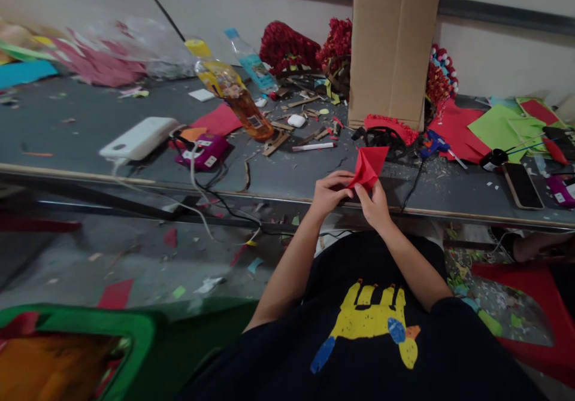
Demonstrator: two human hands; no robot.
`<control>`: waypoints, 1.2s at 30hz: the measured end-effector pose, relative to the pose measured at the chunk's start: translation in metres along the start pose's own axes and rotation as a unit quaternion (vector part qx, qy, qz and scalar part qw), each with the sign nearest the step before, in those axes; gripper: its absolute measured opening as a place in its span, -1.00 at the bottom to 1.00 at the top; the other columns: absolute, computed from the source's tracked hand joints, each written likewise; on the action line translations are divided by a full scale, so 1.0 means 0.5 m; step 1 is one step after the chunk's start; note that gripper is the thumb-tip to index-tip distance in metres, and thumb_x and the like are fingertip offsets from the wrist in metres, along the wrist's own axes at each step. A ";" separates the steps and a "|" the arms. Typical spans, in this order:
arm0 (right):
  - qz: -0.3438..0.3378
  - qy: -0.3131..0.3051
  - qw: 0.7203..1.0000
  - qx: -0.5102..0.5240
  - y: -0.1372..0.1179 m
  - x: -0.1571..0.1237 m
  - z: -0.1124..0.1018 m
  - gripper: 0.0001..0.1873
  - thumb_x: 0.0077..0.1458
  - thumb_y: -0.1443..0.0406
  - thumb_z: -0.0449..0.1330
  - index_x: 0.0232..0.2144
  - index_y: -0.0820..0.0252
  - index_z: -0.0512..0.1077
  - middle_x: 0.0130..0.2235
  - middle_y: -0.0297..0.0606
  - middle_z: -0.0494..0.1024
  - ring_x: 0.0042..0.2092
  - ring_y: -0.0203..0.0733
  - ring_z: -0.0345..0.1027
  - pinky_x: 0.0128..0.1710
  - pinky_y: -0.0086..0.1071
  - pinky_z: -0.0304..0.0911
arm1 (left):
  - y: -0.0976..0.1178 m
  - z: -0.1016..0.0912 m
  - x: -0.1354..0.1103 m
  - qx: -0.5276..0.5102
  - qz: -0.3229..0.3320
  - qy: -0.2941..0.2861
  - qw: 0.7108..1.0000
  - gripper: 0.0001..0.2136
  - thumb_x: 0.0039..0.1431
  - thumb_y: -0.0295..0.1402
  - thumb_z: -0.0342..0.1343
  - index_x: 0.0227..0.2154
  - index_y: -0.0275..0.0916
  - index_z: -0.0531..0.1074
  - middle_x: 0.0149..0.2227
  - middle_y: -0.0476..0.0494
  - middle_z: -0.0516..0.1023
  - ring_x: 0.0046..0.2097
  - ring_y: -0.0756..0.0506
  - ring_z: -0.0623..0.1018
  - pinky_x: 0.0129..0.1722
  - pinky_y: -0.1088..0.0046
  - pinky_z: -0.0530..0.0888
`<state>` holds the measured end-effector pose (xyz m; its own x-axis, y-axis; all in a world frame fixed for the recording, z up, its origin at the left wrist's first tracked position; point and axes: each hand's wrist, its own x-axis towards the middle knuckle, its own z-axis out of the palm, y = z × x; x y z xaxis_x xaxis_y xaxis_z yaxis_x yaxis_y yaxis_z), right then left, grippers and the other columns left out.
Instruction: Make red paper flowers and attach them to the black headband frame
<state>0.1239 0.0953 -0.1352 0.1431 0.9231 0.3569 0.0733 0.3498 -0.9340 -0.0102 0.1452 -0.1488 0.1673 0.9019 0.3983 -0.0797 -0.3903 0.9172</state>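
A red sheet of paper [370, 164], partly folded with creases running to its lower point, is held up at the table's front edge. My left hand [331, 193] pinches its lower left corner between thumb and fingers. On the other side, my right hand [374, 202] grips the bottom of the paper, the thumb pressed on the near face. Most of my right fingers are hidden behind the paper. Just beyond it lie a black strap-like piece [381, 137] and a red fringed strip [393, 127].
A cardboard sheet [390, 48] stands against the wall. Left on the table [278, 176] are a tilted tea bottle [238, 102], white power bank [139, 137] and marker [314, 146]. Rightward are a blue glue gun [438, 143], green paper [498, 128] and phone [523, 185]. A green bin [148, 335] stands below.
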 end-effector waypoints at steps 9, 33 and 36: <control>0.022 -0.027 0.999 0.039 0.020 0.006 -0.006 -0.55 0.08 0.00 0.14 -0.07 0.12 0.37 -0.04 -0.18 0.50 -0.01 -0.17 0.38 -0.03 -0.31 0.31 | -0.003 -0.004 0.002 0.006 0.022 -0.024 0.999 -0.65 -0.25 -0.09 0.40 -0.39 -0.18 0.61 -0.24 -0.21 0.57 -0.16 -0.14 0.54 -0.11 0.33 0.45; 0.048 -0.041 0.995 0.076 0.011 0.007 -0.004 -0.50 -0.01 -0.08 0.18 -0.15 0.12 0.41 -0.12 -0.21 0.54 -0.09 -0.17 0.43 -0.07 -0.30 0.35 | -0.004 -0.002 0.002 0.000 0.001 -0.049 0.999 -0.62 -0.22 -0.17 0.40 -0.41 -0.28 0.42 0.14 -0.33 0.31 0.05 -0.19 0.48 0.02 0.31 0.45; 0.049 -0.036 0.996 0.070 0.010 0.008 -0.006 -0.54 0.01 -0.07 0.16 -0.20 0.13 0.42 -0.17 -0.23 0.55 -0.15 -0.19 0.43 -0.10 -0.32 0.34 | -0.004 -0.002 0.002 -0.020 -0.005 -0.053 0.998 -0.61 -0.22 -0.18 0.40 -0.40 -0.28 0.39 0.14 -0.33 0.32 0.05 -0.19 0.48 0.02 0.33 0.45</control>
<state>0.1277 0.1003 -0.1383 0.0716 0.9609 0.2674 -0.0765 0.2725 -0.9591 -0.0108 0.1471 -0.1504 0.2706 0.8805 0.3893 -0.1171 -0.3712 0.9211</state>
